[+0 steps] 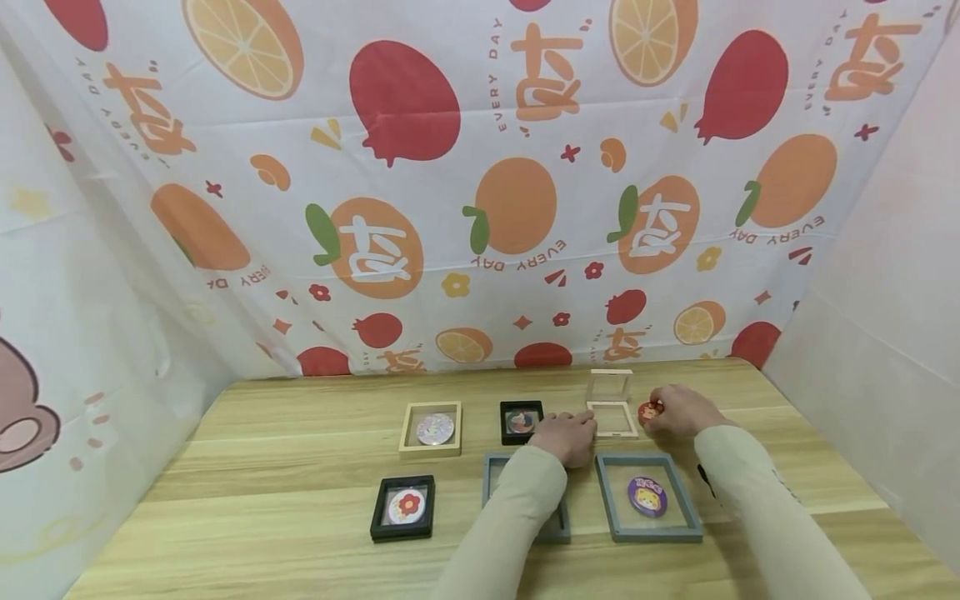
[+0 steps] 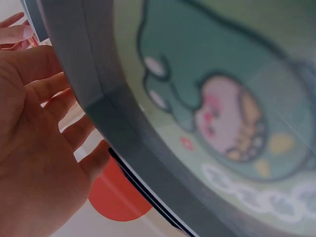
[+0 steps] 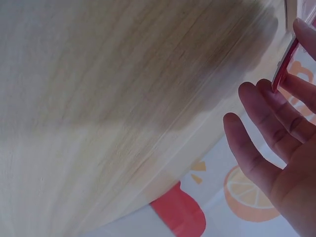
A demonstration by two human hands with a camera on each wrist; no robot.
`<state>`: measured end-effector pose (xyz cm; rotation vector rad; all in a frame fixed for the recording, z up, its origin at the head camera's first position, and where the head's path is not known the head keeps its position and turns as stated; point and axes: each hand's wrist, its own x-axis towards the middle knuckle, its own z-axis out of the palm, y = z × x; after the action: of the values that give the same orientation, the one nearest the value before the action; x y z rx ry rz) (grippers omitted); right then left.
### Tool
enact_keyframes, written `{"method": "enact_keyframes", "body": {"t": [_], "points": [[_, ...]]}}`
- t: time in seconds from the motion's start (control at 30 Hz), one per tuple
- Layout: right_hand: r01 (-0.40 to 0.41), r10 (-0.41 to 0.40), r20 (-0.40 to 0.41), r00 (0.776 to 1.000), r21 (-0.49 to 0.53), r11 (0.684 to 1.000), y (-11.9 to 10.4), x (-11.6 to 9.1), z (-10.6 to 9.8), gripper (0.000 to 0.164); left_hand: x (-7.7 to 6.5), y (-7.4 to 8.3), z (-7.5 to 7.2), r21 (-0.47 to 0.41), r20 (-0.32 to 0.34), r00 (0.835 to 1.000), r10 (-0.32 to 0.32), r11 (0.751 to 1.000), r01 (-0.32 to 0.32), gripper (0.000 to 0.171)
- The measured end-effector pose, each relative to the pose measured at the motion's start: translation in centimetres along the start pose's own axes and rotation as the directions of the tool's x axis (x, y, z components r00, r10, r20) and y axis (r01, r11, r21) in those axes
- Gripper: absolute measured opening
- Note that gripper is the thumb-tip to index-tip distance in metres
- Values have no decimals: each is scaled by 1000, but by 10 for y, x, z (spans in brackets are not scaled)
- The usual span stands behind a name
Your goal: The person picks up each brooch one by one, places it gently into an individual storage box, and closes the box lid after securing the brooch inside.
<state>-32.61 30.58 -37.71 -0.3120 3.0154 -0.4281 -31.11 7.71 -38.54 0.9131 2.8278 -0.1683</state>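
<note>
My right hand (image 1: 686, 411) pinches a round red badge (image 1: 649, 412) between thumb and fingers, just right of an unfolded light wooden display frame (image 1: 615, 421). In the right wrist view the badge (image 3: 286, 64) shows edge-on at the fingertips of the hand (image 3: 281, 148). The lid (image 1: 609, 386) of that frame stands raised at the back. My left hand (image 1: 567, 437) lies at the frame's left edge, fingertips touching or close to it. In the left wrist view its fingers (image 2: 64, 103) are loosely extended, partly behind a grey frame (image 2: 113, 113) with a green cartoon badge (image 2: 197, 64).
Left of the hands are a small black frame (image 1: 504, 427), a wooden frame (image 1: 405, 448) and another black frame (image 1: 377, 529), each holding a round badge. A grey frame (image 1: 652, 536) with a purple badge (image 1: 647, 497) lies in front. Patterned cloth (image 1: 442, 225) borders the table.
</note>
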Motion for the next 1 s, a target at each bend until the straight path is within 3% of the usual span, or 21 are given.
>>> {"method": "enact_keyframes", "body": {"t": [0.2, 0.53, 1.0], "points": [[50, -51, 29, 998, 23, 998, 0, 3, 0, 47, 1, 1, 0, 0, -20, 1000, 7, 1000, -7, 41], [89, -92, 73, 993, 47, 995, 8, 4, 0, 36, 0, 0, -3, -19, 6, 1000, 14, 1000, -13, 41], [89, -89, 12, 996, 37, 995, -2, 5, 4, 34, 0, 0, -2, -60, 4, 1000, 7, 998, -7, 43]]}}
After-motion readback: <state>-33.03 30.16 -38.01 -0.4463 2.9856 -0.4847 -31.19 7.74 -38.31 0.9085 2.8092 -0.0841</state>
